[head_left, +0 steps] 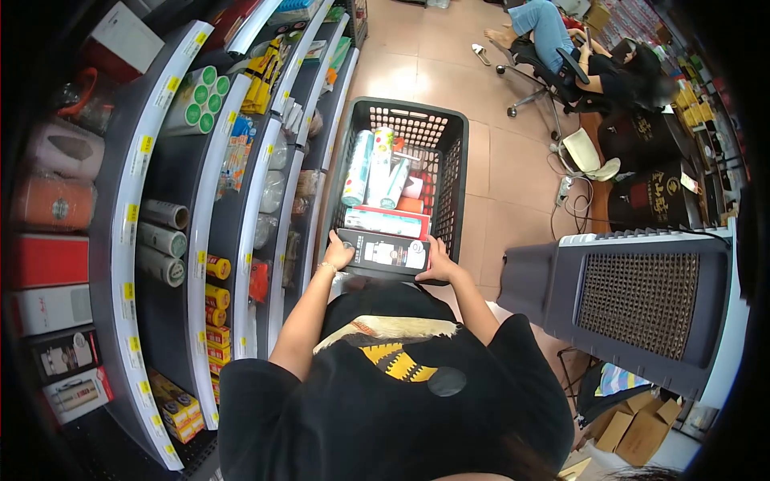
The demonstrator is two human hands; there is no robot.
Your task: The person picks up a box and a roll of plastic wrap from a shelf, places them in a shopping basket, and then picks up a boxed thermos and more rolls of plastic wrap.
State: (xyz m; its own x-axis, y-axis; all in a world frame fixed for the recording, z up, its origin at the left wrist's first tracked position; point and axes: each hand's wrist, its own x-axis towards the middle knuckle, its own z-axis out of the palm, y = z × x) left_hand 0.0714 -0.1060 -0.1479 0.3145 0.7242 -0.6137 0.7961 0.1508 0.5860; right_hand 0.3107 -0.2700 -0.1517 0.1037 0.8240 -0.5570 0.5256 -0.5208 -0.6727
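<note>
A black product box (383, 252) with a silver item printed on its face is held at the near end of a dark plastic basket (460, 160). My left hand (338, 252) grips its left end, and my right hand (436, 258) grips its right end. Just beyond it lies a red and white box (385, 221). Farther inside the basket are several wrapped rolls, among them a colourful dotted roll (382, 156) and a green-patterned white roll (358, 170). An orange item (410, 205) sits at the basket's right side.
Store shelves (132, 232) with boxes, rolls and yellow cans (216, 297) run along my left. To the right stands a large grey air cooler (634, 305). A person (618, 76) sits in a wheeled chair at the upper right, near loose cables (571, 207). Cardboard boxes (638, 429) lie at lower right.
</note>
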